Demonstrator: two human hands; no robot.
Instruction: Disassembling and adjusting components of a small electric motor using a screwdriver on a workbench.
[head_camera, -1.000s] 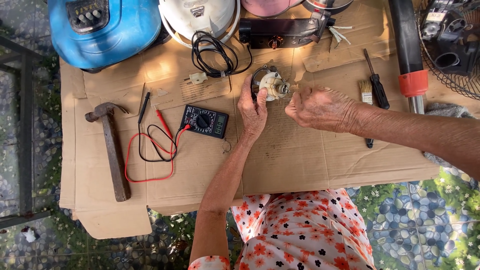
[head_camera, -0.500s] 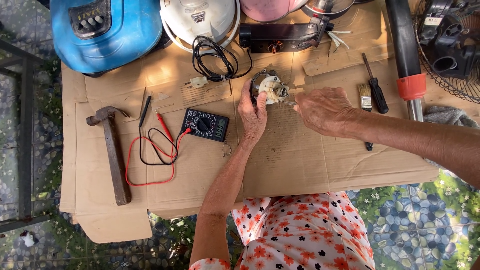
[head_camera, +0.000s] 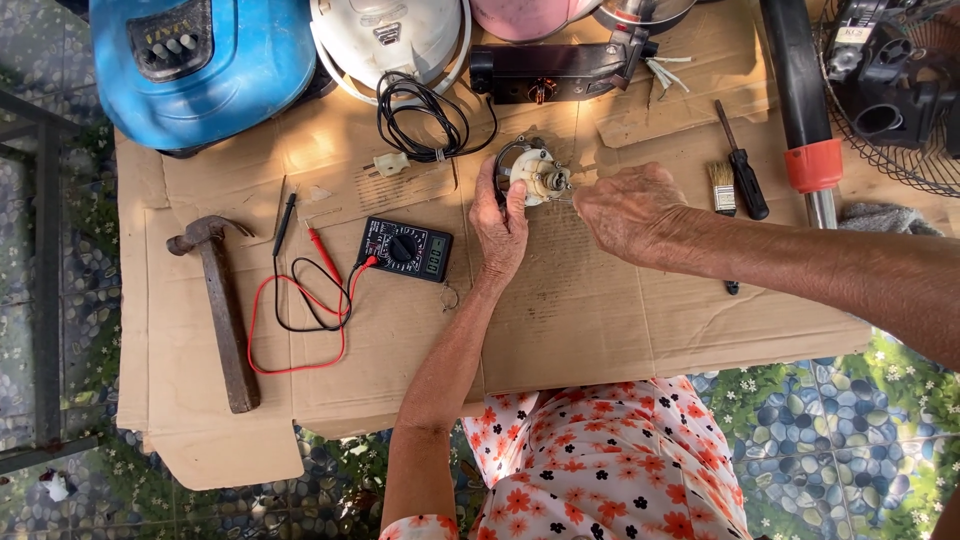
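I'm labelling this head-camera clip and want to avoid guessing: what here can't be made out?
- Head view: what the right hand pinches at the small round part; its own fingers cover it.
- The near side of that part, hidden behind the left hand, so the grip is unclear.
- The multimeter display: too small.
- The blue housing and the fan guard: cut off by the frame edges.

Only 1 view is given, from a camera worn on the person's head. It looks almost straight down on the cardboard sheet that covers the tabletop, with the person's patterned clothing at the bottom edge and both forearms reaching up into the frame. It stands near enough to show both hands at the centre and far enough to take in a hammer at the left and a fan grille at the top right. No second view shares the scene.
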